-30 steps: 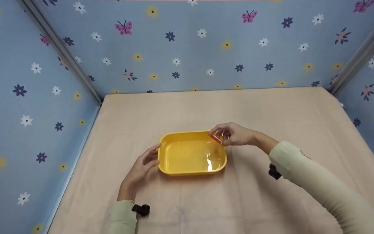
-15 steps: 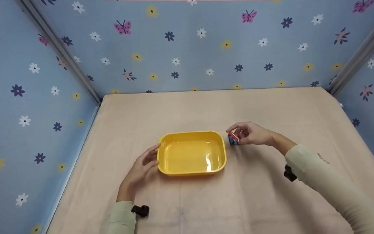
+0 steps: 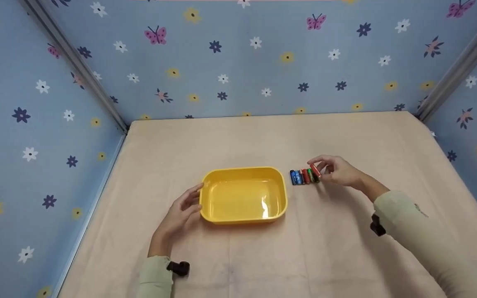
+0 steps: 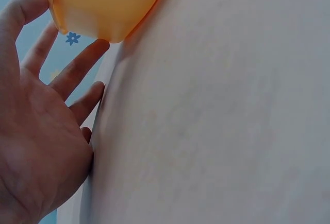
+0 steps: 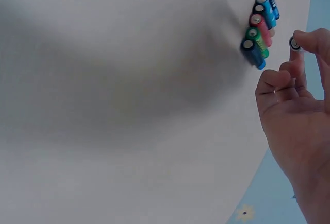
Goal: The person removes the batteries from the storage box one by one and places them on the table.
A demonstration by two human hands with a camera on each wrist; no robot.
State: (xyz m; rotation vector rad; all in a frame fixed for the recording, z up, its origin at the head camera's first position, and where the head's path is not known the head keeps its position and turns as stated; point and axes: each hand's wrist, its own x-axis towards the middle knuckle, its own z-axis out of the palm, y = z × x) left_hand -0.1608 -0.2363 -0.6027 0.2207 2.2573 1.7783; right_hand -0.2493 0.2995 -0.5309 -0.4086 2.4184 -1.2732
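My right hand (image 3: 340, 170) pinches a red battery (image 3: 315, 170) between thumb and fingers, just above the right end of a row of batteries. The row (image 3: 305, 176) lies side by side on the table and shows blue, red and green casings; its right end is partly covered by the held battery. In the right wrist view, only the round end of the held battery (image 5: 294, 44) shows at the fingertips. My left hand (image 3: 176, 217) touches the left end of a yellow tray (image 3: 243, 198) with spread, relaxed fingers. Nothing lies in the tray.
A pale beige cloth (image 3: 263, 256) covers the table. Blue flowered panels (image 3: 238, 62) stand at the back and both sides, with grey posts (image 3: 77, 62) at the back corners. The battery row lies close to the tray's right wall.
My right hand moves right, from over the tray's right edge to the end of the battery row, carrying the red battery. More of the row comes into sight. The left hand stays put.
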